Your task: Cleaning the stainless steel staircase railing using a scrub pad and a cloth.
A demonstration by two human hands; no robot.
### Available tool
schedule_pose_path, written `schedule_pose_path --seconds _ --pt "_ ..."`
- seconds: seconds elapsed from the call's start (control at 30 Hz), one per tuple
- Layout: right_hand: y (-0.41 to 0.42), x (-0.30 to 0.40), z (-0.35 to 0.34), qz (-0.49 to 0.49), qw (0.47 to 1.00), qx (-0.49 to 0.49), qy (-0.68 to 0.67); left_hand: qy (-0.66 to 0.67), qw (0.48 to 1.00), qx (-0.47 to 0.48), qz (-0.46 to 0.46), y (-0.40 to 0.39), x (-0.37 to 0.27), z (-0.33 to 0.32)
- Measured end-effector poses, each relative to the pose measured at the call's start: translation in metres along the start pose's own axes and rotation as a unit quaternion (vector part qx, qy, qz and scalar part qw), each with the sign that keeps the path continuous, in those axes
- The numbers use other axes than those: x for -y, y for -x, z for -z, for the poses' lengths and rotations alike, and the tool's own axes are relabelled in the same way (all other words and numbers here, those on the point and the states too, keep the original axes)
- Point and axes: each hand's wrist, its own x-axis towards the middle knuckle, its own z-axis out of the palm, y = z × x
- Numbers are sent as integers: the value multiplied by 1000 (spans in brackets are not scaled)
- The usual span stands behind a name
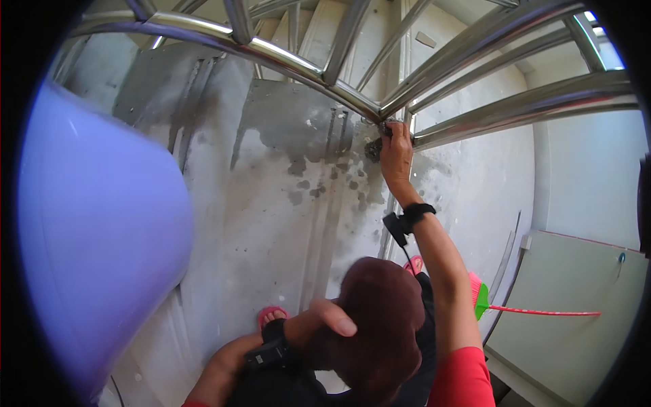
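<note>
My right hand [397, 156] reaches up to the corner of a stainless steel stair railing [356, 99]. Its fingers press a dark, rough wad [374, 150], a scouring pad or rag, against the lower rail where the tubes meet. Close to my lap, my left hand [334, 319] grips a bunched dark brown cloth [381, 315]; only the thumb shows clearly, and the cloth hides the fingers. Dark wet patches [305, 178] and drops mark the grey floor [274, 229] below the railing.
A large, smooth purple-blue surface [101, 203] fills the left side. Stair steps [325, 35] lie beyond the rails. At right are a broom with pink bristles and a green head [481, 301], and a pale panel [569, 285]. My feet wear pink slippers [272, 311].
</note>
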Motion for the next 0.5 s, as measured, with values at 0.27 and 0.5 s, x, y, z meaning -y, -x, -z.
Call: schedule_pose_path --seconds 0.27,0.5 --pt "23 -2 -19 -121 992 0 -26 51 990 81 -105 9 0 3" --pt "16 -23 -14 -230 969 -62 -62 44 986 138 -82 8 14 4"
